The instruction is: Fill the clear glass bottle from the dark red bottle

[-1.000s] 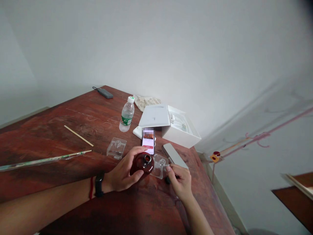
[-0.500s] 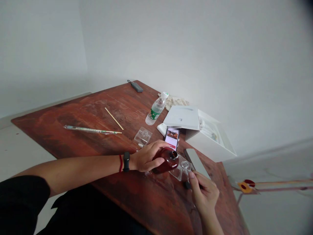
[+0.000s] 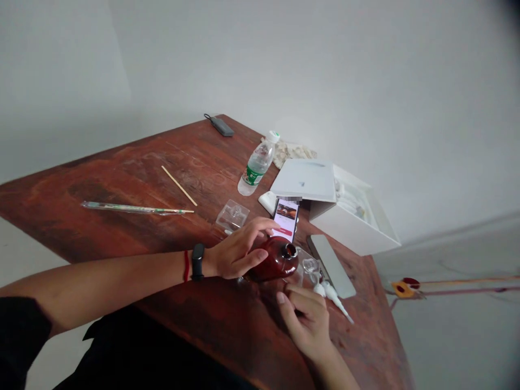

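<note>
A dark reddish-brown glass bottle with an uncapped neck leans on the table. My left hand is around its left side, thumb on the near face and fingers reaching past the far side. The fingertips come close to a lit phone. Below the bottle neck, my right hand has curled fingers, with the thumb near the index finger; whatever they may hold is hidden. Just beyond it lie a clear plastic piece and a white nozzle-shaped piece.
On the wooden table are a chopstick, a wrapped chopstick packet, a clear plastic piece, a water bottle, a white box, a silver flat object and a grey device.
My right hand has moved left and toward me, uncovering the white nozzle-shaped piece. The left hand has shifted slightly left on the bottle, its fingers more stretched. The view has also shifted.
</note>
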A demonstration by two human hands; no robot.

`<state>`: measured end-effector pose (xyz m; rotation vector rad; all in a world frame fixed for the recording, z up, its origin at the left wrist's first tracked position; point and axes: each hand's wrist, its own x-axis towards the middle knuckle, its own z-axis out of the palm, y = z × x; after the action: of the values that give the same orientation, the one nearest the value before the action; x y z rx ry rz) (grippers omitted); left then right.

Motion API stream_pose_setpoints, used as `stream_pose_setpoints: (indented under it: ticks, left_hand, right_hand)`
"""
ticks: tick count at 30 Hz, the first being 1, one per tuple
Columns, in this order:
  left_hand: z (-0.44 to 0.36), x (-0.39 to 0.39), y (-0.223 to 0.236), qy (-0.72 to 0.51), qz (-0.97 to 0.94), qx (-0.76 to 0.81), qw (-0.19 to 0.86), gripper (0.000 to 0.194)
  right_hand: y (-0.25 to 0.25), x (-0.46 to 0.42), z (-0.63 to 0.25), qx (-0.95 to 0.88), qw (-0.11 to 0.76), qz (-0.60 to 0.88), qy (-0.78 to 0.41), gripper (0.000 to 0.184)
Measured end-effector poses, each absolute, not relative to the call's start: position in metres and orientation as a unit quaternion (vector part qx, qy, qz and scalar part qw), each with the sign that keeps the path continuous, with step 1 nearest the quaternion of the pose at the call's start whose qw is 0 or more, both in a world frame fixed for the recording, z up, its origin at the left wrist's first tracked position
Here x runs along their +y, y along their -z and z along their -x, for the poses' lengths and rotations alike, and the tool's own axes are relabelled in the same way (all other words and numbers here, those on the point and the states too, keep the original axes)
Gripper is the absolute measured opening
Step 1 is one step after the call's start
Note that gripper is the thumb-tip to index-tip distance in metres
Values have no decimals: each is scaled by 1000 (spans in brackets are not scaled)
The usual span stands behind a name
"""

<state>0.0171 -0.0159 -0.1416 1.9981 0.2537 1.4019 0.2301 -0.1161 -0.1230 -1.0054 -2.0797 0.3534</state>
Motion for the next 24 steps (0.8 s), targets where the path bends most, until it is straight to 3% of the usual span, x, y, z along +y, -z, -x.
stream_pose_setpoints:
  ticks: [8,11,16,19,24]
  left_hand:
    - [12,-2,99,-572,-785,93,218,46]
    - [34,16,81,-513,-820,183,175,40]
    - [60,44,74,-273,-895,304,179,84]
    - [68,54,82,-198,-897,345,191,107]
    - [76,61,88,-157,-872,393,246,100]
  right_hand:
    - [106,-115,-256,-794,422,430,-85,44]
    - [104,-116,-269,-780,423,455,-66,45]
    - [106,-117,-278,-776,423,464,-58,44]
    - [105,-115,-274,-779,422,460,-60,45]
    - [101,-112,-270,-778,425,461,-37,46]
